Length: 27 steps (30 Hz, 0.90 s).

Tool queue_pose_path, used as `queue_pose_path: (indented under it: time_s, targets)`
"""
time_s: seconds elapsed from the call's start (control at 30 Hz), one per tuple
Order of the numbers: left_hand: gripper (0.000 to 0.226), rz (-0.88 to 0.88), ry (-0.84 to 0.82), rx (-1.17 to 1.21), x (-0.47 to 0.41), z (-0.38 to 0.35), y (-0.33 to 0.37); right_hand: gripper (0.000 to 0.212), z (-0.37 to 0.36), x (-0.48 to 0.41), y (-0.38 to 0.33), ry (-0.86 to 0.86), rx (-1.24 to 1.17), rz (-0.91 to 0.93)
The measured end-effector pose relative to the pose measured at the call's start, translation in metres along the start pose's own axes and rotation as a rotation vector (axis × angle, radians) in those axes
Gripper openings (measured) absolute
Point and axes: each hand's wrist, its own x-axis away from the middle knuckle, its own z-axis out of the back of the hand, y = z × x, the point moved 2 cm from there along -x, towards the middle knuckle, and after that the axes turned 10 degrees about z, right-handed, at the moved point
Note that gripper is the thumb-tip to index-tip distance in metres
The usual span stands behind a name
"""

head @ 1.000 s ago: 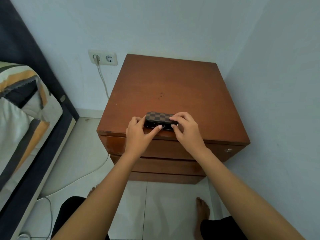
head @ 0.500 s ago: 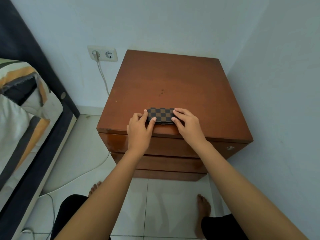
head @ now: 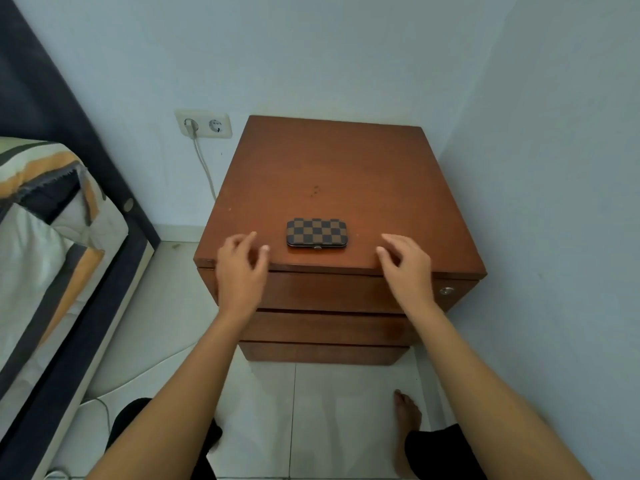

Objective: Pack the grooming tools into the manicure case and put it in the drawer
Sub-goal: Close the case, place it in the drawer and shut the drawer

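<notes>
The manicure case point(head: 316, 232), brown and black checkered, lies closed and flat near the front edge of the wooden nightstand point(head: 332, 174). My left hand point(head: 240, 270) hovers to its left with fingers apart, holding nothing and not touching the case. My right hand point(head: 405, 268) hovers to its right, fingers also spread and empty. The top drawer point(head: 332, 292) below the nightstand's top is closed, as are the two drawers under it. No loose grooming tools show.
A bed point(head: 52, 237) with a striped quilt and dark frame stands at the left. A wall socket point(head: 204, 124) with a white cable is behind the nightstand's left side. The right wall sits close to the nightstand. My knees and a bare foot point(head: 408, 414) are on the tiled floor.
Both hands pressed the case shut, then let go and moved apart to either side. The case now rests alone on the nightstand top.
</notes>
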Motion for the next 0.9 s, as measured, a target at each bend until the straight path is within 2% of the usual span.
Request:
queue_pose_path:
  time_s: [0.1, 0.17, 0.23, 0.33, 0.43, 0.6, 0.9]
  targets:
    - [0.046, 0.151, 0.223, 0.082, 0.008, 0.026, -0.03, 0.026, 0.039, 0.027, 0.039, 0.305, 0.025, -0.102]
    - [0.053, 0.27, 0.246, 0.135, 0.01, 0.034, -0.045, 0.028, 0.058, 0.045, 0.066, 0.466, 0.049, -0.23]
    - [0.059, 0.336, 0.195, 0.174, 0.01, 0.035, -0.056, 0.037, 0.067, 0.058, 0.091, 0.531, 0.015, -0.386]
    - [0.065, 0.349, 0.088, 0.223, 0.008, 0.027, -0.067, 0.046, 0.06, 0.064, 0.112, 0.393, -0.086, -0.519]
    - [0.062, 0.361, 0.002, 0.285, 0.012, 0.016, -0.066, 0.049, 0.047, 0.062, 0.114, 0.288, -0.182, -0.527]
    - [0.05, 0.304, 0.061, 0.317, 0.013, 0.01, -0.068, 0.05, 0.039, 0.061, 0.112, 0.356, -0.189, -0.537]
    - [0.056, 0.405, 0.072, 0.302, 0.056, 0.035, -0.076, 0.048, 0.056, 0.11, 0.092, 0.367, -0.183, -0.567]
